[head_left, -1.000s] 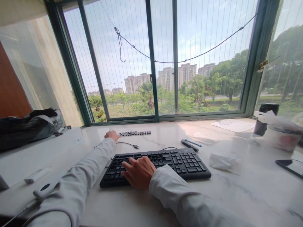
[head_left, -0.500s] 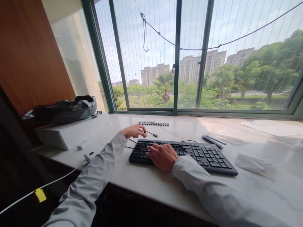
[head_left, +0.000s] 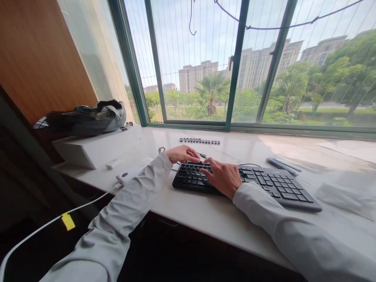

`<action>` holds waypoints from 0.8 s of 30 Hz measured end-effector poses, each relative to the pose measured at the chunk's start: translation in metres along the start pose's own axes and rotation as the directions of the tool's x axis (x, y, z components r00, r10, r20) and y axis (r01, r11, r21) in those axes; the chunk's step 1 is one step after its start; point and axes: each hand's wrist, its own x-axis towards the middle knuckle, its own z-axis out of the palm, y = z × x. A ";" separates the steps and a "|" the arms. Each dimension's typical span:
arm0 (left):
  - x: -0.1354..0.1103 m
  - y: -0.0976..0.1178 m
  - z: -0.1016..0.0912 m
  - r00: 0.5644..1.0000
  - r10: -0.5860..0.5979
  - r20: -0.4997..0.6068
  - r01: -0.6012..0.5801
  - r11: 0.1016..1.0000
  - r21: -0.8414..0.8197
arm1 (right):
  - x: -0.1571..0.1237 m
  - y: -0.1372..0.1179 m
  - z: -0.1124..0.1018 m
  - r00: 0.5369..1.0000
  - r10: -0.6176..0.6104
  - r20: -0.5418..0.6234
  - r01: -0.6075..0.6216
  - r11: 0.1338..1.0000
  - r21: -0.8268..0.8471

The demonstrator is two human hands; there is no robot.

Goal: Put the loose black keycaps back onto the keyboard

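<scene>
A black keyboard point(head_left: 279, 187) lies on the white marble sill point(head_left: 205, 211). My right hand point(head_left: 223, 177) rests flat on its left half, fingers spread over the keys. My left hand point(head_left: 182, 153) is at the keyboard's far left corner with its fingers curled down towards the top row; whether it pinches anything is hidden. A row of loose black keycaps point(head_left: 199, 141) lies behind the keyboard near the window. A thin cable plug point(head_left: 202, 155) shows between my two hands.
At the left stands a white box point(head_left: 96, 150) with a dark bag point(head_left: 85, 119) on top. A white device point(head_left: 129, 175) with a white cable lies near the sill's front edge. Pens point(head_left: 282, 164), a tissue point(head_left: 346, 194) and a paper sheet point(head_left: 352, 147) lie to the right.
My left hand has come back from the keycap row to the keyboard's far left corner. My right hand stays on the keyboard. The view has swung left and pulled back.
</scene>
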 end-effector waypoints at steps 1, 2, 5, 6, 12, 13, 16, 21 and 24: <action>0.001 0.000 0.003 1.000 0.006 -0.003 -0.006 1.000 0.005 | 0.000 0.001 0.001 1.000 0.002 -0.009 -0.002 1.000 -0.004; 0.001 0.000 0.005 1.000 0.012 -0.005 -0.012 1.000 0.012 | 0.000 0.001 0.002 1.000 0.003 -0.016 -0.003 1.000 -0.009; 0.003 0.000 0.011 1.000 0.028 -0.011 -0.027 0.999 0.017 | 0.001 0.003 0.003 1.000 0.007 -0.009 -0.007 0.999 -0.032; 0.004 0.000 0.012 0.999 0.028 -0.016 -0.027 1.000 0.014 | 0.001 0.004 0.003 1.000 0.011 -0.002 -0.011 0.999 -0.040; 0.001 0.002 0.011 0.999 0.036 -0.019 -0.036 0.999 -0.006 | 0.001 0.006 0.002 0.999 0.045 -0.013 -0.045 0.998 -0.040; 0.000 0.003 0.010 0.999 0.040 0.000 -0.040 0.999 -0.017 | 0.001 0.006 0.002 0.999 0.045 -0.019 -0.046 0.998 -0.036; -0.002 0.005 0.008 0.997 0.068 0.028 -0.067 0.997 -0.043 | 0.001 0.006 0.001 0.999 0.046 -0.021 -0.047 0.998 -0.032; -0.004 0.007 0.007 0.995 0.104 0.002 -0.104 0.994 0.036 | 0.001 0.004 -0.001 0.998 0.070 -0.002 -0.070 0.997 -0.032; -0.005 0.009 0.010 0.988 0.152 -0.012 -0.149 0.981 0.127 | 0.001 0.005 0.001 0.997 0.074 -0.007 -0.074 0.997 -0.024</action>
